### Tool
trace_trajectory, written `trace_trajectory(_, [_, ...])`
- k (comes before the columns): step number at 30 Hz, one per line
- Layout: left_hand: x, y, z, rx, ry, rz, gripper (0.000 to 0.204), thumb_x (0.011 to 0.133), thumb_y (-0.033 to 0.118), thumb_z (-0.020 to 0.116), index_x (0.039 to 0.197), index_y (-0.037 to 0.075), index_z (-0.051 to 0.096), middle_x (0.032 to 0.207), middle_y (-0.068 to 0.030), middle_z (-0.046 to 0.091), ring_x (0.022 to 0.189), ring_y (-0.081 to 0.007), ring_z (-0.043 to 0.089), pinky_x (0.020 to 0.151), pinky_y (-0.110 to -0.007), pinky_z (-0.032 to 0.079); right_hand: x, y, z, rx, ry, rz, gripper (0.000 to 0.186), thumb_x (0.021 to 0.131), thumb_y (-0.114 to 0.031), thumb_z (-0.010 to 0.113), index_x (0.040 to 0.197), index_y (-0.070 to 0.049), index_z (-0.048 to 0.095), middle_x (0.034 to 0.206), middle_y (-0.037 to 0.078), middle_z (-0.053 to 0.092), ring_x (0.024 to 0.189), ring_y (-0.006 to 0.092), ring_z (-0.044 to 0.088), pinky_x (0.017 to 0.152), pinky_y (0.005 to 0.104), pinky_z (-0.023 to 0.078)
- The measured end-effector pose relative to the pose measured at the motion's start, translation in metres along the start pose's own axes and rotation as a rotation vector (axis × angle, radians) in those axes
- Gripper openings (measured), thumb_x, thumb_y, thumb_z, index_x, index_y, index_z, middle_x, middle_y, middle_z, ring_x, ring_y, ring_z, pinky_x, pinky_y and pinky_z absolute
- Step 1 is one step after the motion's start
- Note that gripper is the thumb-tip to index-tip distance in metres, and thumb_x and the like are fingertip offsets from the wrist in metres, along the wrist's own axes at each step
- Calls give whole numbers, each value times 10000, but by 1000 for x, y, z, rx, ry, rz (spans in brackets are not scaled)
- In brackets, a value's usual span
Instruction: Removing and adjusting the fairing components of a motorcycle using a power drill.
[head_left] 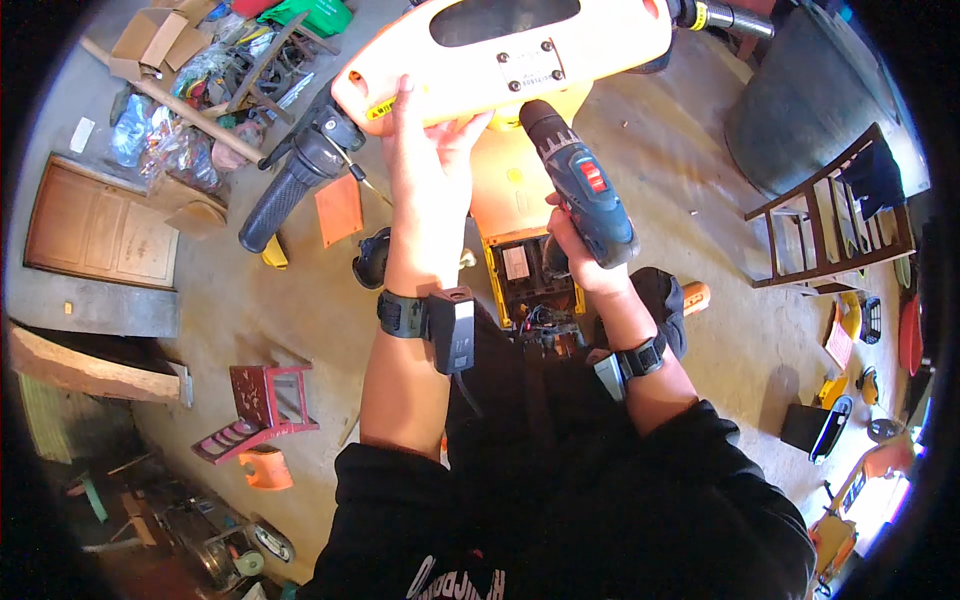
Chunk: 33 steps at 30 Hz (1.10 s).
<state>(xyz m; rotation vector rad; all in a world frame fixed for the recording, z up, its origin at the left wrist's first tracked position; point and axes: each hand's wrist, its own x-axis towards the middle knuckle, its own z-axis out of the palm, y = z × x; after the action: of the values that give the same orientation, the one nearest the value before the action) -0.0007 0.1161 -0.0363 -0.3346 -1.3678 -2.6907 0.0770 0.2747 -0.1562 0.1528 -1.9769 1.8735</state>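
An orange handlebar cover (450, 75) of an electric scooter spans the top, with a dark oval window and a small screwed plate in it. My left hand (430, 150) grips its lower edge, one finger laid up over the face and the others partly hidden. My right hand (583, 245) is wrapped round a dark blue cordless drill (590, 200) with a red switch. Its black chuck points up and left, overlapping the cover's lower edge; whether it touches cannot be told. Below, the orange scooter body (515, 195) has an uncovered bay (540, 285) with wiring inside.
A black handlebar grip (290, 190) sticks out at left. On the floor are a red stool (262, 405), an orange panel (338, 210) and an orange piece (265, 468). A wooden chair frame (835, 220) and large dark tub (810, 100) stand right; boxes and bags (165, 125) pile up far left.
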Motion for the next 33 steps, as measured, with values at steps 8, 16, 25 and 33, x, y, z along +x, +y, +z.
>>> trace_trajectory(8, [-6, 2, 3, 22, -2, 2, 558, 988, 472, 472, 1307, 14, 448, 1296, -156, 528, 1242, -270, 513, 1070, -450, 437, -4, -9, -4, 61, 1, -90, 210, 871, -59, 660, 1080, -40, 665, 883, 15, 670, 761, 99, 612, 716, 275, 511])
trace_trajectory(16, [-16, -9, 12, -78, 49, 40, 418, 965, 372, 577, 1173, 13, 530, 1170, -132, 601, 1125, -262, 602, 978, -446, 507, -9, -11, -21, -14, -30, -53, 384, 795, -62, 654, 1173, -19, 607, 939, 92, 716, 842, 163, 703, 788, 298, 542])
trace_trajectory(25, [-36, -30, 18, 84, 75, -4, 523, 991, 457, 478, 1280, 21, 481, 1259, -134, 560, 1203, -247, 536, 1062, -410, 429, -18, -13, -32, 16, -13, -91, 232, 854, -44, 655, 1086, -39, 655, 874, 25, 668, 757, 119, 633, 711, 288, 521])
trace_trajectory(33, [-34, -43, 12, 59, 146, 46, 467, 989, 443, 493, 1192, 26, 547, 1183, -107, 600, 1150, -224, 561, 1001, -393, 463, -28, -8, -53, 7, -93, -52, 269, 864, -36, 637, 1132, -52, 647, 919, 27, 654, 818, 132, 623, 744, 296, 513])
